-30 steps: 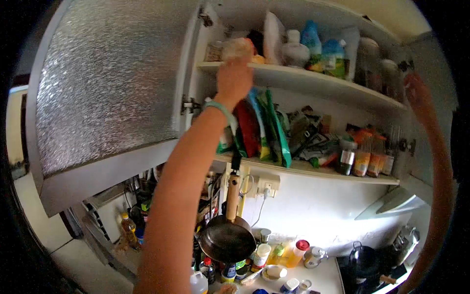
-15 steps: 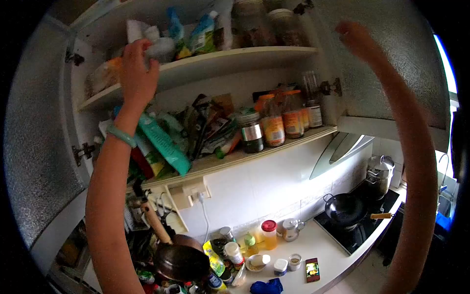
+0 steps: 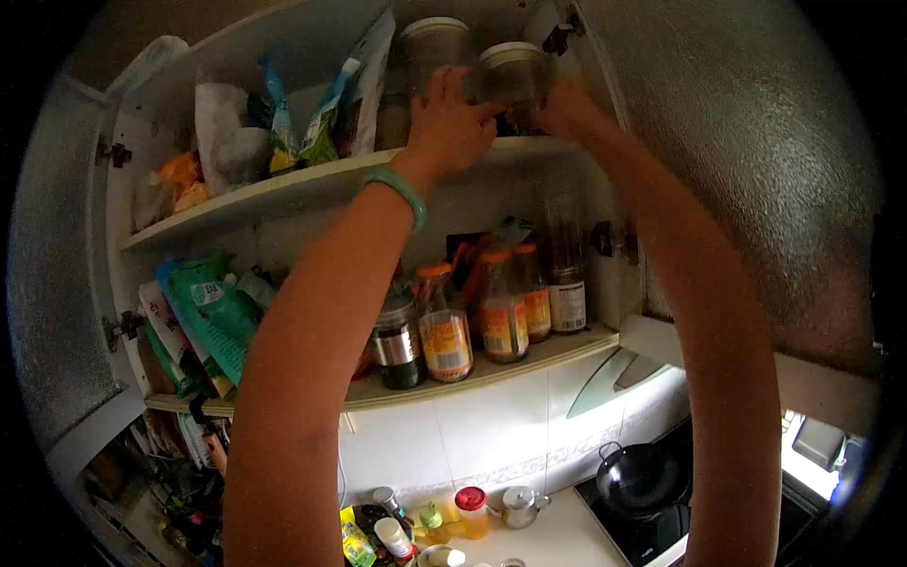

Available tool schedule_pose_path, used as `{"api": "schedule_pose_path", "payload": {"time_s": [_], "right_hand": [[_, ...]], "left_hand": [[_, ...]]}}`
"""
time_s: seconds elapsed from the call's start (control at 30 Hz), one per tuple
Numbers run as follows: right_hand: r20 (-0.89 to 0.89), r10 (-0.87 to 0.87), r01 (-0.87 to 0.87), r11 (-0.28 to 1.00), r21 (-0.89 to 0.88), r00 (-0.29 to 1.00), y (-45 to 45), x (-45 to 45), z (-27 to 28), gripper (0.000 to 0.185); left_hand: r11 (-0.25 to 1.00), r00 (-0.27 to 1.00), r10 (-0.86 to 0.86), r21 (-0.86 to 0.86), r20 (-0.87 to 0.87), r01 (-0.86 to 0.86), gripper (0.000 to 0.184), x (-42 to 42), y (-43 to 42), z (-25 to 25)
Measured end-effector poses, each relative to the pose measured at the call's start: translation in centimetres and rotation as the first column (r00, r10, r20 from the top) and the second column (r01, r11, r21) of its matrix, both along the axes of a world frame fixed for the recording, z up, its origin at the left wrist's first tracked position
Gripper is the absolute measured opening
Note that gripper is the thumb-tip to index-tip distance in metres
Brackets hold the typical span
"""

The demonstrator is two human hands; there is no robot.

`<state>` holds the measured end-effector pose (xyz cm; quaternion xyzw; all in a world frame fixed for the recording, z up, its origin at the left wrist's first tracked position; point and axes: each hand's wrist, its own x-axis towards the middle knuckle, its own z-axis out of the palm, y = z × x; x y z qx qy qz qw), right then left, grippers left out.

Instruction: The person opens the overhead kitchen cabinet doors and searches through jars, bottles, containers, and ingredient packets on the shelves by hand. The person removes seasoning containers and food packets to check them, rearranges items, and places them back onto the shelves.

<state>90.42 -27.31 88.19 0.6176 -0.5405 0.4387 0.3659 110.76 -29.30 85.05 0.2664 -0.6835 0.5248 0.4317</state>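
On the upper cupboard shelf, my left hand, with a green bangle on the wrist, reaches in front of a tall clear jar with a white lid. Its fingers are stretched and apart, and its thumb points toward a second white-lidded jar. My right hand is at the right side of that second jar. Its fingers are dim and partly hidden, so I cannot tell whether they grip the glass. Both jars stand upright; their contents are too dark to make out.
Blue-and-green bags and a white bag fill the upper left. Orange-capped bottles and a dark jar line the lower shelf. Frosted doors stand open at both sides. A wok sits on the stove below.
My left hand has moved right from the white bags to the jars. My right hand has come from the right door to the second jar. The view has shifted upward.
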Motion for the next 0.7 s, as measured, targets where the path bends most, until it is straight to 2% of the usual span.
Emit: {"api": "schedule_pose_path", "payload": {"time_s": [0.03,0.1,0.13,0.17,0.2,0.23,0.3,0.37,0.5,0.53,0.6,0.7], "right_hand": [[0.062,0.068,-0.071,0.996,0.062,0.996,0.5,0.7,-0.3,0.048],[0.102,0.181,-0.189,0.979,0.073,0.978,-0.2,0.7,-0.1,0.051],[0.114,0.218,-0.227,0.971,0.073,0.969,-0.7,0.6,0.2,0.052],[0.055,0.096,-0.102,0.987,0.123,0.994,-1.6,0.6,0.6,0.053],[-0.008,-0.024,0.025,0.986,0.166,1.0,-2.6,0.6,1.0,0.058],[-0.007,-0.019,0.02,0.986,0.166,1.0,-3.6,0.7,1.4,0.058],[-0.052,-0.176,0.182,0.975,0.13,0.983,-5.3,1.1,1.6,0.056],[-0.019,-0.183,0.184,0.974,0.13,0.983,-3.4,1.9,0.7,0.053],[0.074,-0.155,0.146,0.983,0.109,0.985,-2.3,2.2,-0.2,0.045],[0.079,-0.157,0.148,0.983,0.107,0.984,-2.3,2.2,0.0,0.045],[0.106,-0.167,0.154,0.981,0.115,0.98,-2.5,2.5,0.0,0.071],[0.126,-0.145,0.144,0.989,0.018,0.981,-3.5,3.4,0.2,0.063]], "left_hand": [[0.999,0.999,0.037,-0.018,0.033,-0.036,0.035,-0.1,-1.2,0.5],[0.997,0.995,0.075,-0.037,0.063,-0.072,0.036,0.3,-2.2,0.8],[0.995,0.993,0.084,0.055,0.079,-0.089,0.042,0.9,-1.4,0.6],[0.983,0.991,0.094,0.147,0.1,-0.108,0.048,1.1,-0.9,0.5],[0.983,0.99,0.099,0.145,0.102,-0.113,0.048,1.0,-1.0,0.6],[0.986,0.993,0.073,0.143,0.09,-0.085,0.051,1.0,-1.1,0.7],[0.987,0.996,0.046,0.151,0.079,-0.057,0.054,0.9,-1.3,0.3],[0.998,0.999,0.028,0.049,0.043,-0.03,0.051,0.7,-1.5,0.0],[0.993,0.991,-0.1,0.071,0.083,0.094,0.043,1.1,-2.2,0.9],[0.992,0.989,-0.123,0.025,0.083,0.121,0.039,1.1,-2.4,1.0],[0.989,0.986,-0.146,-0.016,0.086,0.148,0.035,1.1,-2.8,0.9],[0.981,0.979,-0.193,0.022,0.061,0.192,0.031,1.6,-2.9,1.3]]}}
